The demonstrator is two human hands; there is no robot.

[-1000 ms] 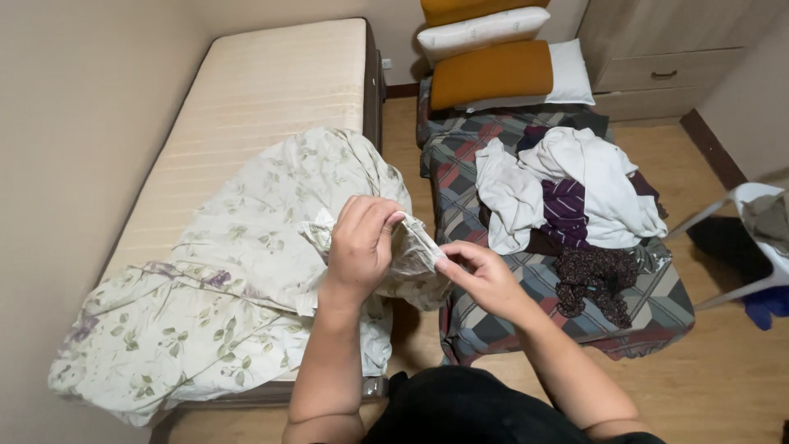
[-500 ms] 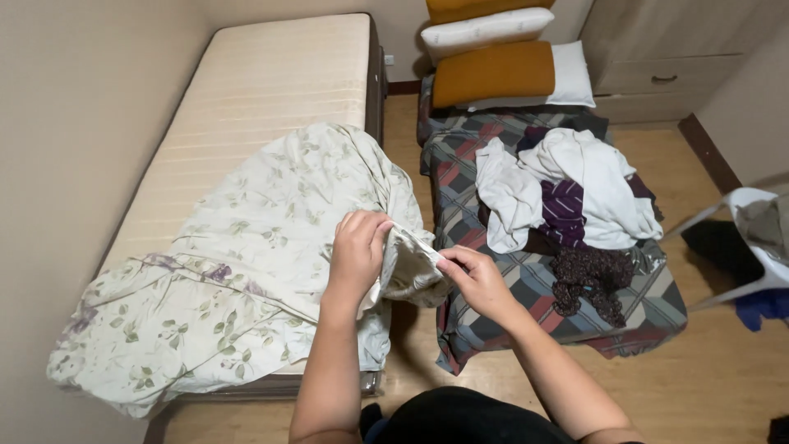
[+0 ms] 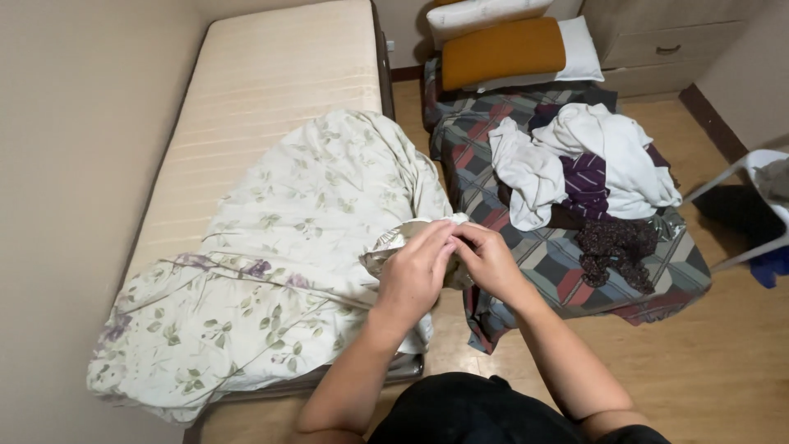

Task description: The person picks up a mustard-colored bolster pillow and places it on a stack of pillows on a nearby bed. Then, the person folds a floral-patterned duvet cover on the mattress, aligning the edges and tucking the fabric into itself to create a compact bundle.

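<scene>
Your left hand (image 3: 415, 275) and right hand (image 3: 491, 261) are both bare: no gloves, rings, watch or bands show on the fingers or wrists. Your forearms are bare too, uncovered all the way down to where they meet your torso, so any sleeves you have end above the elbow or out of view. You wear a black top (image 3: 477, 411), plain, with no print or seam to be made out; it shows as a dark rounded mass between the two forearms, below the hands. Its cloth looks matte and soft. Nothing more of your body can be seen.
</scene>
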